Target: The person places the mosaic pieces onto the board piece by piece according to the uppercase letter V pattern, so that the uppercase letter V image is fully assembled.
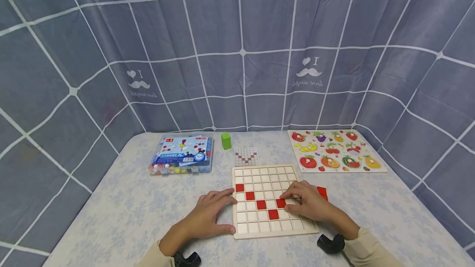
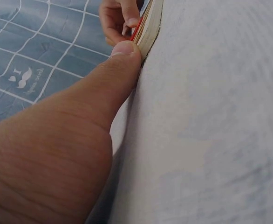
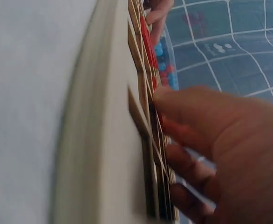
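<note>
A wooden grid board (image 1: 253, 228) lies flat on the table, with several red square tiles (image 1: 261, 204) set in its cells in a slanting line. My left hand (image 1: 209, 215) rests against the board's left edge, fingers and thumb spread apart. Over the right part of the grid, my right hand (image 1: 309, 202) pinches a red tile (image 1: 280, 203) by its edges between thumb and index finger, at a cell. The right wrist view shows the thumb (image 3: 174, 100) against the red. Beside the right hand, more red tiles (image 1: 322, 192) lie partly hidden.
Behind the board lies a small card (image 1: 246, 157) with a printed grid pattern. A green block (image 1: 226, 141) stands next to it. At back left is a clear plastic box (image 1: 182, 156) of colored parts; at back right, a fruit puzzle board (image 1: 339, 151).
</note>
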A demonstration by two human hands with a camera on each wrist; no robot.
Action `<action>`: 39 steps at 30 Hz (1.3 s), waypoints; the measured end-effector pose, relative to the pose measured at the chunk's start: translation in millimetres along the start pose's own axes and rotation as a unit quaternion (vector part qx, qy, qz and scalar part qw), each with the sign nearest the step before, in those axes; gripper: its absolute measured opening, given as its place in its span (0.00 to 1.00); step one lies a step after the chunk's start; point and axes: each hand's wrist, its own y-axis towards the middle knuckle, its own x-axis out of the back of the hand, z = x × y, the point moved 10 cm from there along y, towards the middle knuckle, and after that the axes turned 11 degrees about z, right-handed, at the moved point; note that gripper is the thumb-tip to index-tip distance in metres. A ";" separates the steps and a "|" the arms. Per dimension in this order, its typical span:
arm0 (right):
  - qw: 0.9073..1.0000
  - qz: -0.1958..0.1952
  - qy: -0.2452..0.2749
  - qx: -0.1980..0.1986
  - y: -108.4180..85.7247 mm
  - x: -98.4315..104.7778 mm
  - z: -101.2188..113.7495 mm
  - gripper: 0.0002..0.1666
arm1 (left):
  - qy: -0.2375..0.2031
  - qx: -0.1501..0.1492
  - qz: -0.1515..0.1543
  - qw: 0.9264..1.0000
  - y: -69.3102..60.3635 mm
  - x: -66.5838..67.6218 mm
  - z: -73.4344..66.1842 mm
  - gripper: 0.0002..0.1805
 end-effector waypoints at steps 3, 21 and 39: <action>0.999 0.015 0.033 0.002 -2.1 2.9 -1.0 0.21 | 0.001 -0.001 -0.001 1.000 -0.2 -0.1 -0.6 0.37; 0.994 -0.065 -0.022 -0.085 -68.2 67.1 -66.8 0.23 | 0.002 -0.001 0.000 1.000 -0.3 -1.2 -1.7 0.36; 0.989 -0.093 -0.085 -0.073 -70.5 67.9 -64.2 0.12 | 0.003 -0.002 0.000 1.000 0.1 1.1 -2.1 0.37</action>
